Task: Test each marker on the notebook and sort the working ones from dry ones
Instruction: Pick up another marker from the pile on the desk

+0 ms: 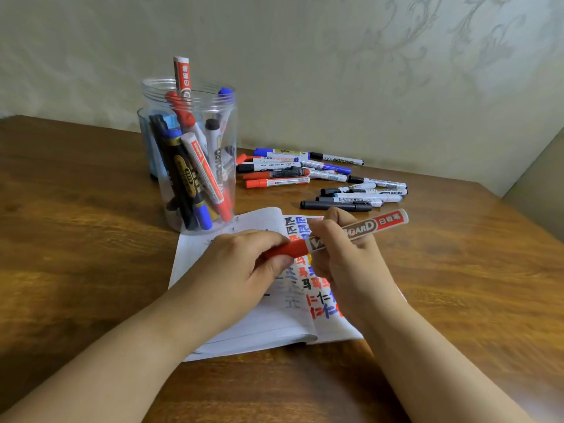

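A red whiteboard marker (360, 228) lies slanted between both hands above the open notebook (262, 319). My left hand (253, 257) grips its red cap (288, 249). My right hand (341, 251) holds the white barrel just behind the cap. The cap still sits on the marker. The notebook page carries red, blue and black test strokes, partly hidden under my hands.
A clear plastic jar (189, 154) with several markers stands behind the notebook on the wooden table (76, 239). Several loose markers (293, 169) lie in a pile at the back, and a second group (360, 193) lies nearer the notebook. A wall runs close behind.
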Action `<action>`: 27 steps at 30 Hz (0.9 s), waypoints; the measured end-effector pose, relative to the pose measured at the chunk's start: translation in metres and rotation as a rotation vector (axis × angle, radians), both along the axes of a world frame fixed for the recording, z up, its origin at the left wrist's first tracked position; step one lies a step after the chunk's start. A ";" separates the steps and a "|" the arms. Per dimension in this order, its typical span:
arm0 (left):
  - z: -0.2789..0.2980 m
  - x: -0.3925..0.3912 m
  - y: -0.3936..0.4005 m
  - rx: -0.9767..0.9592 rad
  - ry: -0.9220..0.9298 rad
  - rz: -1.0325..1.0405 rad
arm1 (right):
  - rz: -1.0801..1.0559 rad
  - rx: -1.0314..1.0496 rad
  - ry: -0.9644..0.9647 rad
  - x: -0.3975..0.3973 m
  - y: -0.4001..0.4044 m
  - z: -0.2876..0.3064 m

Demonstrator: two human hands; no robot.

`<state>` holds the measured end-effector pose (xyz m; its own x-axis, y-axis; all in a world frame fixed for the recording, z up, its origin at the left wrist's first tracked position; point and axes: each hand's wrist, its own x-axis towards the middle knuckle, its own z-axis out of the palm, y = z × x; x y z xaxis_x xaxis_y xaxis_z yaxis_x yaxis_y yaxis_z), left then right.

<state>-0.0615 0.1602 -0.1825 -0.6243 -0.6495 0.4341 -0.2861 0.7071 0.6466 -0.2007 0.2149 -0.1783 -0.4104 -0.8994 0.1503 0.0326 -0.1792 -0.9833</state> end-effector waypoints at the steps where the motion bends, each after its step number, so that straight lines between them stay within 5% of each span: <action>1: 0.000 0.000 0.000 -0.001 0.002 -0.003 | 0.004 -0.010 -0.027 0.001 0.000 -0.001; 18: 0.009 0.005 -0.008 -0.084 -0.052 0.105 | -0.078 -0.076 -0.072 -0.003 -0.001 0.014; 27: 0.007 0.021 -0.034 -0.201 0.176 0.415 | -0.223 -0.423 0.209 -0.013 -0.037 0.089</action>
